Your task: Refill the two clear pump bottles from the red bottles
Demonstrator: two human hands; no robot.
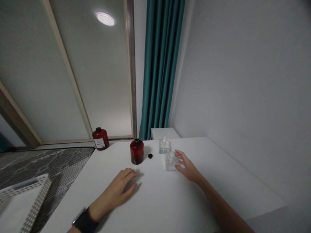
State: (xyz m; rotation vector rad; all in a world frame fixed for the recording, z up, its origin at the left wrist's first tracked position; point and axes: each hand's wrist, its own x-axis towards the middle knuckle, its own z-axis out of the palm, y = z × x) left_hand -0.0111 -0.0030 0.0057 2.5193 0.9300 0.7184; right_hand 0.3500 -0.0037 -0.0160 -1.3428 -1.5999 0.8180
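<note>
My left hand (121,187) hovers low over the white table, fingers stretched out and holding nothing. Just beyond its fingertips stands an amber-red bottle (137,152) with its neck uncovered. A small black cap (150,156) lies to the right of that bottle. My right hand (185,165) is at the right side of a clear square glass bottle (170,161), thumb and fingers spread around its edge; whether they touch it I cannot tell. Right behind stands a second clear glass bottle (164,145) with a pointed top.
A capped amber-red bottle (100,139) with a white label stands at the table's far left corner. The white table (160,204) meets a wall on the right. Low at left is a white perforated basket (36,200). A teal curtain (160,71) hangs behind a white cabinet (164,133).
</note>
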